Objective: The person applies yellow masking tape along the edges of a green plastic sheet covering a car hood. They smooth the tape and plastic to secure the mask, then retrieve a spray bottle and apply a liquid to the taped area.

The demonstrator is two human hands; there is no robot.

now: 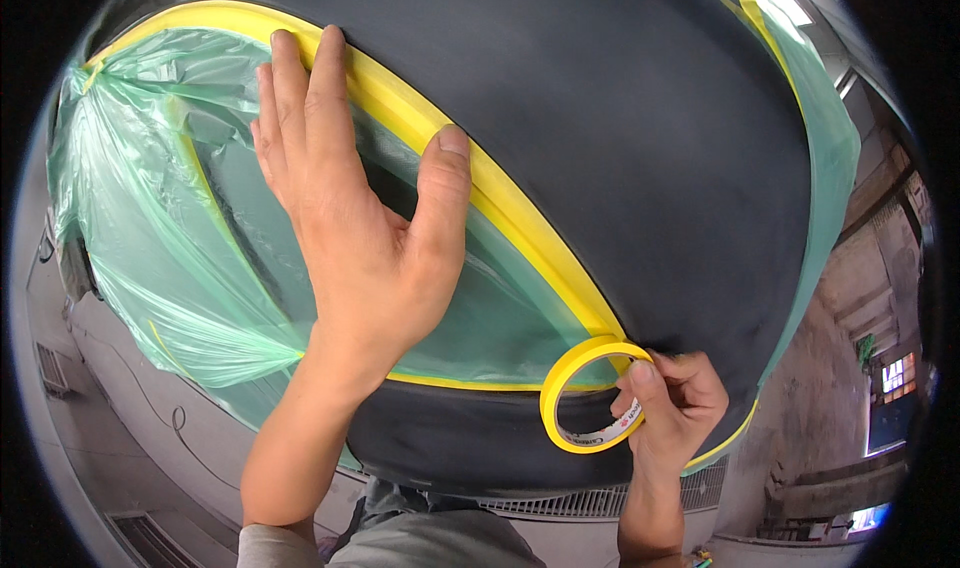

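Observation:
A roll of yellow masking tape point(551, 408) is gripped by its right rim between the thumb and fingers of my right hand point(672, 408). From the roll, a yellow tape strip point(545, 243) runs up and left along the curved edge of a dark matte panel point(620, 118), probably a vehicle body. My left hand point(365, 218) lies spread, its fingertips and thumb on that strip. Under the palm is green translucent masking film point(500, 333), covering a window-shaped area. Another line of yellow tape point(450, 381) follows the lower border of the film and meets the roll's left side.
Gathered green film point(190, 313) hangs at the left, bunched and taped in places. More green film point(835, 158) edges the panel at the right. A cable point(178, 418) lies on the grey floor at lower left. Floor grates point(590, 503) run below the panel.

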